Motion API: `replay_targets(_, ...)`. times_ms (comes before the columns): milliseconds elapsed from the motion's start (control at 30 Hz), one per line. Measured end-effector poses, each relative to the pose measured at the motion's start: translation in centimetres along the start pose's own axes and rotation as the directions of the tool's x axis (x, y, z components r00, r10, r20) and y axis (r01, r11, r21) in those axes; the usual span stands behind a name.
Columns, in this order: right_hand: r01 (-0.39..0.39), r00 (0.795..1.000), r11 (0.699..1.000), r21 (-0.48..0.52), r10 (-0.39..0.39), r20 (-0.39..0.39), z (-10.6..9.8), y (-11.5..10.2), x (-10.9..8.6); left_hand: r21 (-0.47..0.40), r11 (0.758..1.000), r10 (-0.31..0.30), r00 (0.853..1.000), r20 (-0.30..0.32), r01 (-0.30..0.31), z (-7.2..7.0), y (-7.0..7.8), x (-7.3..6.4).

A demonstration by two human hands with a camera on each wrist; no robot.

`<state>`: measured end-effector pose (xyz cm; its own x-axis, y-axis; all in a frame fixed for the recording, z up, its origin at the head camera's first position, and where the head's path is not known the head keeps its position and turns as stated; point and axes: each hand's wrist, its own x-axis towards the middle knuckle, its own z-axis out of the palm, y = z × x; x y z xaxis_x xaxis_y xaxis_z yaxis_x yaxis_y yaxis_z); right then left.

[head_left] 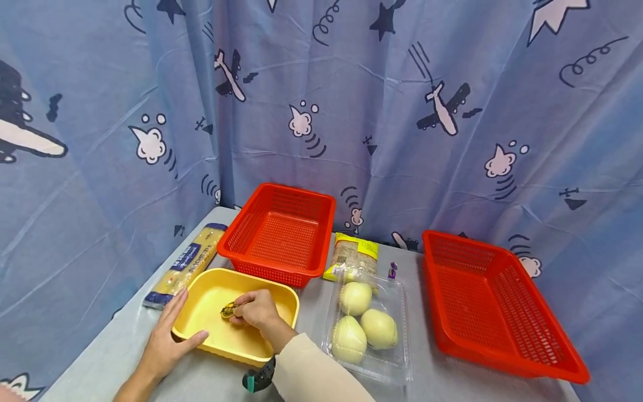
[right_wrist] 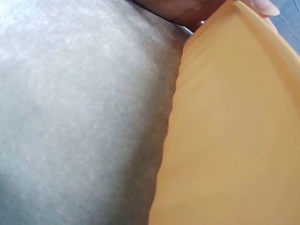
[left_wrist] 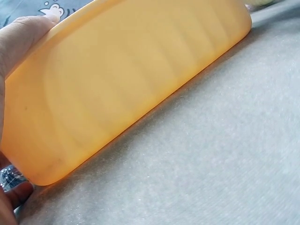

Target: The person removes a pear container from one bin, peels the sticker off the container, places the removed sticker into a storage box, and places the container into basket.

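In the head view, my right hand (head_left: 258, 309) reaches into a yellow plastic basin (head_left: 216, 282) and pinches a small candy in a yellow-and-black wrapper (head_left: 228, 310), low over the basin's floor. My left hand (head_left: 164, 345) spans the basin's near left corner, its straight fingers along the left side and its thumb at the front rim. The left wrist view has the thumb (left_wrist: 28, 35) lying at the rim, above the basin's outer wall (left_wrist: 131, 65). The basin's wall (right_wrist: 234, 117) fills much of the right wrist view and hides the candy.
A spaghetti pack (head_left: 188, 259) lies left of the basin. One red basket (head_left: 281, 268) stands right behind it, another (head_left: 447, 340) at the far right. Between them are a yellow bag (head_left: 354, 254), a purple-wrapped candy (head_left: 393, 270) and a clear box (head_left: 397, 357) holding pale fruits (head_left: 379, 328).
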<state>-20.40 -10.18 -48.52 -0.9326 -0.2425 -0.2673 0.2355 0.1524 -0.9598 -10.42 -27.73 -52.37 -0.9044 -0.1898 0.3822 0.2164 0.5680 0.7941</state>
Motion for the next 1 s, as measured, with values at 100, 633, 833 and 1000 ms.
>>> replay_targets(100,0.009,1.000,0.998,-0.065,-0.009,-0.001,-0.1,0.1,-0.1,0.000,1.000,0.009,1.000,-0.006,-0.009,0.1,0.0,0.0)
replay_targets(633,0.033,0.996,0.964,-0.265,-0.053,-0.070,-0.2,0.5,-0.3,-0.015,0.999,0.033,0.999,-0.015,-0.033,0.1,0.1,-0.1)
replay_targets(833,0.030,0.993,0.948,-0.318,-0.065,-0.101,-0.5,0.3,-0.7,-0.015,1.000,0.004,1.000,-0.004,-0.004,0.0,0.0,-0.2)
replay_targets(1000,0.037,0.992,0.929,-0.369,-0.079,-0.101,-0.8,-0.3,-1.1,-0.019,1.000,0.009,1.000,-0.007,-0.009,0.1,0.0,-0.1)
